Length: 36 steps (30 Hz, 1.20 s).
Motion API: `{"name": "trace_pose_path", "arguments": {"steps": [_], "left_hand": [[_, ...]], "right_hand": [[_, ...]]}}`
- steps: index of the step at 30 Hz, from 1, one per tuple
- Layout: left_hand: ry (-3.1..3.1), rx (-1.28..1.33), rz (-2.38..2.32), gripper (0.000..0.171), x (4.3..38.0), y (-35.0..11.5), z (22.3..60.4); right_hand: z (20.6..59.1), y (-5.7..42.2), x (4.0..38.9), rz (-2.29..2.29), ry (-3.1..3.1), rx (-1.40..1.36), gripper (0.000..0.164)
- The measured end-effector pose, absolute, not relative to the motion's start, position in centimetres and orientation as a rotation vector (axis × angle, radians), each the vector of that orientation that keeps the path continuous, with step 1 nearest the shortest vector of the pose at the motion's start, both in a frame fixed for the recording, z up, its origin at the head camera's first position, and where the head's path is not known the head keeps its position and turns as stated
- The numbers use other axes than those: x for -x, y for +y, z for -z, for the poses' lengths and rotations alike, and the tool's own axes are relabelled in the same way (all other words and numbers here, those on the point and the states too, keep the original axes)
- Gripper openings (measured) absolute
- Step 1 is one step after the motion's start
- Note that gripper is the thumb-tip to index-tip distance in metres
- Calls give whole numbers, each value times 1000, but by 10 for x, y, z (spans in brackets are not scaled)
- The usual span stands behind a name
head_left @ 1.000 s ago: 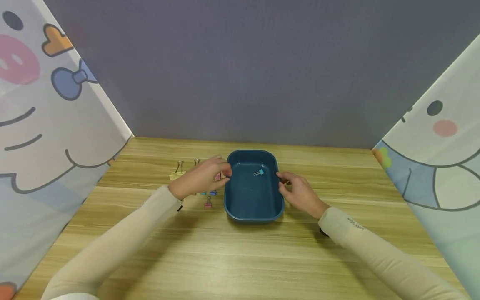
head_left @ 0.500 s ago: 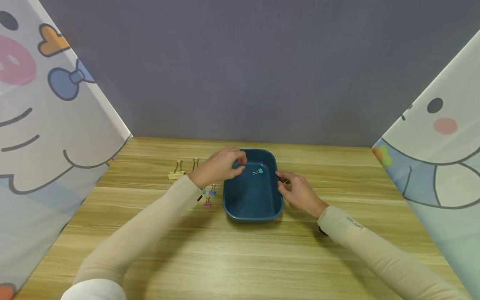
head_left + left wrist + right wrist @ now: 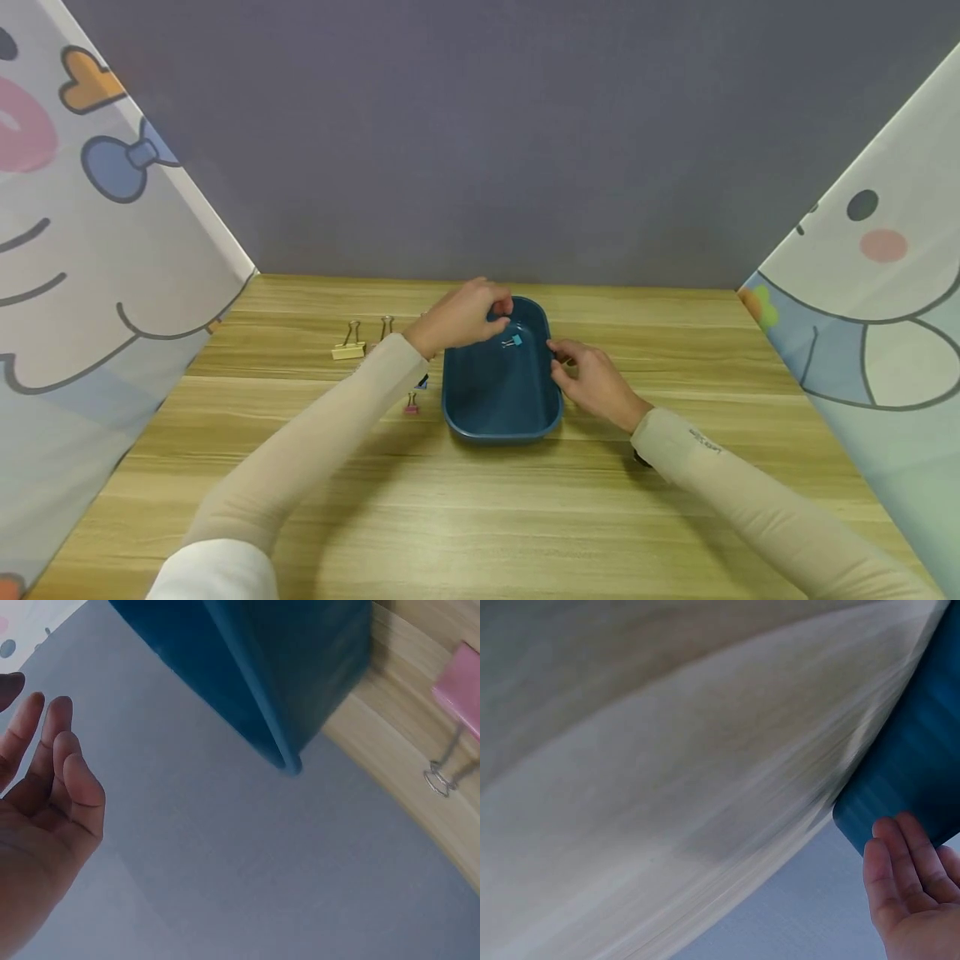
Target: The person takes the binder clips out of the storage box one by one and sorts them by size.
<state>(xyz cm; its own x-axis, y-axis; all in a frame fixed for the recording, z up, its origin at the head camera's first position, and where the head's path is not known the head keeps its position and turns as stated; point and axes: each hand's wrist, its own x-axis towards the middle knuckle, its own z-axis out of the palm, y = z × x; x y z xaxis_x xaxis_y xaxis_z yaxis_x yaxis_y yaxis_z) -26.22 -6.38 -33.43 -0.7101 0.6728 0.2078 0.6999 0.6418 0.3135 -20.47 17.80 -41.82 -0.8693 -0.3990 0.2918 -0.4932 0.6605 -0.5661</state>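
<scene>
A dark blue rectangular tray (image 3: pixel 501 398) stands on the wooden table, with one small light-blue binder clip (image 3: pixel 515 340) inside it. My left hand (image 3: pixel 467 317) hangs over the tray's far left part, fingers bent loosely and a gap between thumb and forefinger. No object shows between the fingers in the left wrist view. On the opposite side, my right hand (image 3: pixel 596 383) touches the tray's right edge. In the right wrist view its fingers (image 3: pixel 900 859) lie fairly straight against the outer wall.
Left of the tray lie several binder clips: a large yellow one (image 3: pixel 348 352), a small pink one (image 3: pixel 412 409) and a blue one partly hidden by my left arm. A grey partition (image 3: pixel 480 150) rises behind the table; printed cloths hang at both sides.
My left hand has moved right and away from me, from beside the clips to over the tray. My right hand keeps its place at the tray's edge. The view has shifted slightly.
</scene>
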Motion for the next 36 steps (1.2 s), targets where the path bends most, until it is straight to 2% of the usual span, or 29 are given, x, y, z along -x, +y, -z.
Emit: {"name": "trace_pose_path", "arguments": {"steps": [23, 36], "left_hand": [[-2969, 1235, 483, 16, 276, -29, 348], [-3311, 1224, 96, 39, 284, -23, 354]], "right_hand": [[419, 180, 204, -1005, -2737, -768, 37], [417, 179, 203, -1021, -2768, -738, 37]]}}
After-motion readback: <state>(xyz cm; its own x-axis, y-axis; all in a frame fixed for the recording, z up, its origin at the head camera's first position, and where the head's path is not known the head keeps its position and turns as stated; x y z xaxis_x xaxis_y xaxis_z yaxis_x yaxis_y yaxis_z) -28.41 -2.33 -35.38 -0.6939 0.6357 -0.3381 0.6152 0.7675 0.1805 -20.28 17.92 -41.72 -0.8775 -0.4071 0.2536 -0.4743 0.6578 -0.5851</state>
